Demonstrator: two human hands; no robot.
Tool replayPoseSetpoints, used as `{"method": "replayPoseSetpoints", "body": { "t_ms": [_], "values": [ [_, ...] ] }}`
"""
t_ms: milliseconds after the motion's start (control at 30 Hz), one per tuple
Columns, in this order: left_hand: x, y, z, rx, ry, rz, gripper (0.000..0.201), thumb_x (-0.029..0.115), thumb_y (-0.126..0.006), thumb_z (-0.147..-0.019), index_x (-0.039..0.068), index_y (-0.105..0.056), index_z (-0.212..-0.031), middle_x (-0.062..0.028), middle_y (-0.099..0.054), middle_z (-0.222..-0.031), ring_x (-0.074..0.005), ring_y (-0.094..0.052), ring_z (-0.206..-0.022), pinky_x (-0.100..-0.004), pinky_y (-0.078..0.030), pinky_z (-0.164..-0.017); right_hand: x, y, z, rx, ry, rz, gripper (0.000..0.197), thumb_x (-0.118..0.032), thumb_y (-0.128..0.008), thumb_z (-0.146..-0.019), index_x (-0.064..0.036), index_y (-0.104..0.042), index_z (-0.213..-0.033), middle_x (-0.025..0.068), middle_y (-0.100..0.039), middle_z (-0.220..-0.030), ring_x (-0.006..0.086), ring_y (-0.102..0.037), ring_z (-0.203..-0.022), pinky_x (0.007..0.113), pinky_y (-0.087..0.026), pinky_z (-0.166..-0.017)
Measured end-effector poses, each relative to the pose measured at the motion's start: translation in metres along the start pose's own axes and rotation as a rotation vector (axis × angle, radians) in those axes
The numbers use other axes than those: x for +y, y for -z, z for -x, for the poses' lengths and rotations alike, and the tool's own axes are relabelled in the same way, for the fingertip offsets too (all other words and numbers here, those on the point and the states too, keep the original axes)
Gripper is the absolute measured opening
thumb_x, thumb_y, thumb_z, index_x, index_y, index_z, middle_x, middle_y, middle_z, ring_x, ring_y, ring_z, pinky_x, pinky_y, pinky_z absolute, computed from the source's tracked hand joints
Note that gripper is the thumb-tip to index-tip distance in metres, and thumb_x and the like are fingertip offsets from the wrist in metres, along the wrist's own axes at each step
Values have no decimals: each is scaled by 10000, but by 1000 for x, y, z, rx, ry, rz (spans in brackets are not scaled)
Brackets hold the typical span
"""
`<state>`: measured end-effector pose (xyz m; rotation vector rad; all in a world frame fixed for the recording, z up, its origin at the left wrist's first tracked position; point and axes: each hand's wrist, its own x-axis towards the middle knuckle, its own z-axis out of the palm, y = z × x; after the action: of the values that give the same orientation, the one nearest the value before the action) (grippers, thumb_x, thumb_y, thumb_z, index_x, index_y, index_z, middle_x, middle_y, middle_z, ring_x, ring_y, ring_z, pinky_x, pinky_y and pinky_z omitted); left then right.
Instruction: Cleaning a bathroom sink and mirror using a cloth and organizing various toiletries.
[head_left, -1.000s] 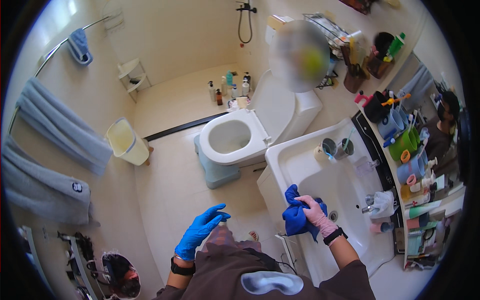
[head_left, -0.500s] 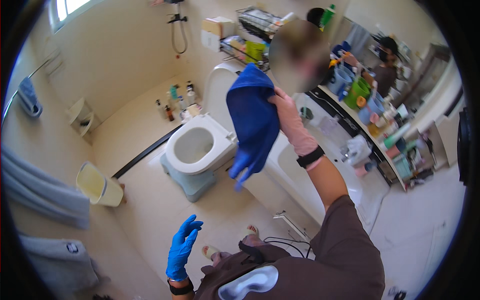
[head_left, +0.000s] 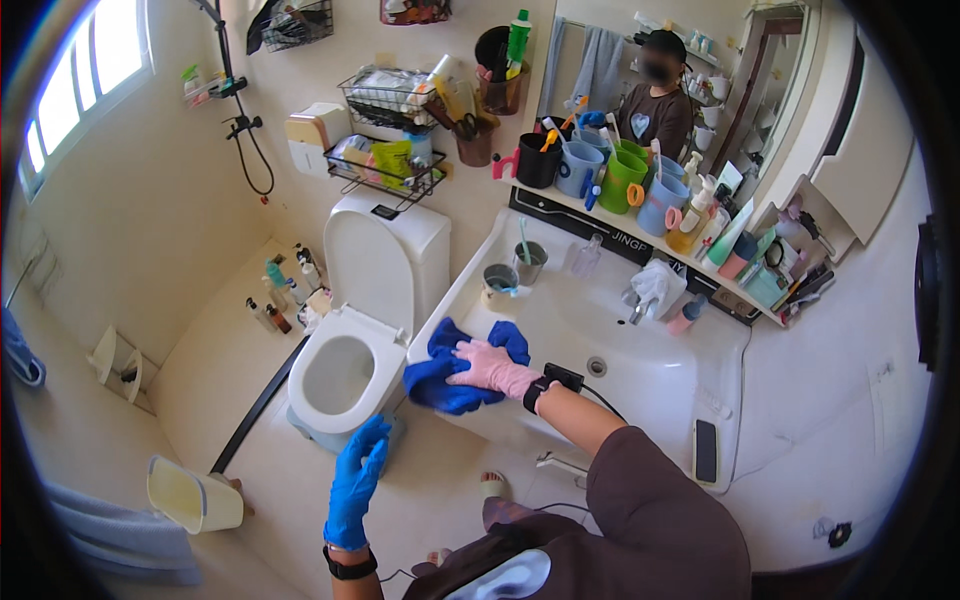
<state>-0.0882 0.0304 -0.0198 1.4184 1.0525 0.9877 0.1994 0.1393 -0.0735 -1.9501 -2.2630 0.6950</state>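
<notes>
My right hand [head_left: 487, 365], in a pink glove, presses a bunched dark blue cloth [head_left: 440, 388] onto the left end of the white washbasin [head_left: 650, 385]. Its fingers curl into the folds, and the fingertips are partly lost in the cloth. In a bright blue glove, my left hand [head_left: 352, 490] hangs in the air at lower left, in front of the toilet [head_left: 392, 340]. Those fingers are loosely stretched and hold nothing. Just beyond the cloth, two grey cups [head_left: 530, 263] stand on the basin's rim with toothbrushes in them.
A phone [head_left: 706, 450] lies on the basin's right edge. Mugs, including a green mug [head_left: 622, 182], and bottles crowd the shelf below the mirror. A cream bin [head_left: 192, 497] stands at left. Wire baskets [head_left: 385, 172] hang above the toilet, whose lid is raised.
My right hand has brought the cloth down from mid-air onto the basin's left end, where it now lies bunched. The view has turned toward the basin and mirror. My left hand stays empty.
</notes>
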Motion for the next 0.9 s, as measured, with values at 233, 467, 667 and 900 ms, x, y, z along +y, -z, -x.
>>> {"method": "replayPoseSetpoints", "body": {
  "t_ms": [233, 467, 667, 900],
  "values": [
    [-5, -89, -176, -29, -196, -301, 661, 187, -673, -758, 38, -342, -1311, -157, -404, -1277, -266, -428, -1128, -359, -374, -920, 79, -6, 0, 142, 181, 46, 476, -289, -617, -719, -160, -529, -1169, 41, -417, -1317, 242, -389, -1198, 454, -405, -893],
    [-27, -186, -289, -154, -544, -627, 1116, 277, -818, -503, 73, -165, -1384, -299, -256, -1339, -444, -305, -1211, -453, -313, -983, 51, -8, -21, 338, 98, 70, 399, -231, -639, -635, -128, -584, -1017, 29, -548, -978, 218, -505, -966, 393, -445, -687],
    [-39, -186, -320, -395, -514, -690, 1135, 301, -820, -489, 73, -160, -1385, -295, -255, -1339, -442, -300, -1215, -459, -299, -993, 51, 32, -13, 56, 49, -18, 703, -381, -650, -683, -79, -392, -1264, 123, -394, -1280, 285, -347, -1221, 470, -372, -904],
    [-6, -135, -373, -291, -497, -593, 699, 225, -678, -754, 18, -318, -1316, -199, -369, -1315, -329, -348, -1222, -374, -278, -1017, 68, 67, 43, -169, 86, -61, 764, -438, -578, -768, -46, -265, -1344, 161, -249, -1403, 310, -229, -1299, 460, -224, -1040]
  ]
}}
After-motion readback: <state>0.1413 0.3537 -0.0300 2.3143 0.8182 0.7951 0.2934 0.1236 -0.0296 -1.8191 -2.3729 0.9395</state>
